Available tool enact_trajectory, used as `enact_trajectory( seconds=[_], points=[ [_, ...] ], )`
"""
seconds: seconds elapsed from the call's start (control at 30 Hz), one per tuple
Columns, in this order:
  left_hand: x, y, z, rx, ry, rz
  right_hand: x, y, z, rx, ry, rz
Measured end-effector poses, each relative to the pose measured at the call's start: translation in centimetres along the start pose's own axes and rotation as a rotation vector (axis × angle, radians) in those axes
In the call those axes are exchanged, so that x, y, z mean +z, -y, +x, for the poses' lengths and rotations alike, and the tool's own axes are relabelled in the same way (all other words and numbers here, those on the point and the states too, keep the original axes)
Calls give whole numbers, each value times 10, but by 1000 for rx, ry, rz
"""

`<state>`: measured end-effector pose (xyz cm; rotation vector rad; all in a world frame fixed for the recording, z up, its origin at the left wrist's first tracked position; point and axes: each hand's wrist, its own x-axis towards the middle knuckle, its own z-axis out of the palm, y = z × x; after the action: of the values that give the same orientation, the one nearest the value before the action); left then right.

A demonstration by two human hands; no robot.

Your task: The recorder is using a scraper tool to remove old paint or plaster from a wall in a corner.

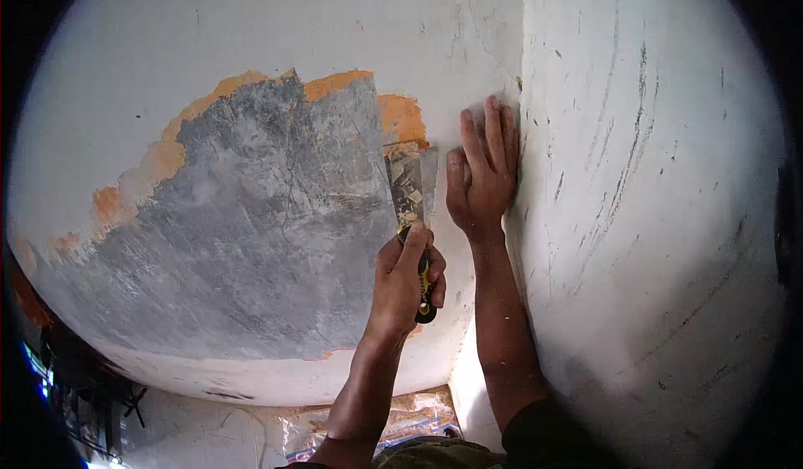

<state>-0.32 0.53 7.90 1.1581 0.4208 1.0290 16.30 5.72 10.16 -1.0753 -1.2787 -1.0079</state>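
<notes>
My left hand (pixel 401 281) is wrapped round the black and yellow handle of a putty knife (pixel 406 186). Bits of pale paint cling to its wide metal blade, which points up the wall. The blade's edge meets the lower border of an orange strip (pixel 403 119) beside a large bare grey patch (pixel 276 218). Off to the right, my right hand (pixel 487 168) lies against the white wall (pixel 456 25) with its fingers stretched upward, close to the corner. Nothing is in that hand.
A white side wall (pixel 636 176) with dark scuff marks meets the scraped wall at a vertical corner on the right. Clear plastic sheeting (pixel 410 415) lies at the wall's foot. Dark objects (pixel 92 394), too dim to name, stand at the lower left.
</notes>
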Motion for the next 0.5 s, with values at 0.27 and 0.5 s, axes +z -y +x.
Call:
enact_trajectory(
  seconds=[0.27, 0.5],
  points=[
    [0, -9, 7, -24, 18, -49, 3, -1, -2, -29, -24, 3],
    [12, -36, 13, 66, 52, -86, 3, 1, -4, 2, -16, 12]
  ],
)
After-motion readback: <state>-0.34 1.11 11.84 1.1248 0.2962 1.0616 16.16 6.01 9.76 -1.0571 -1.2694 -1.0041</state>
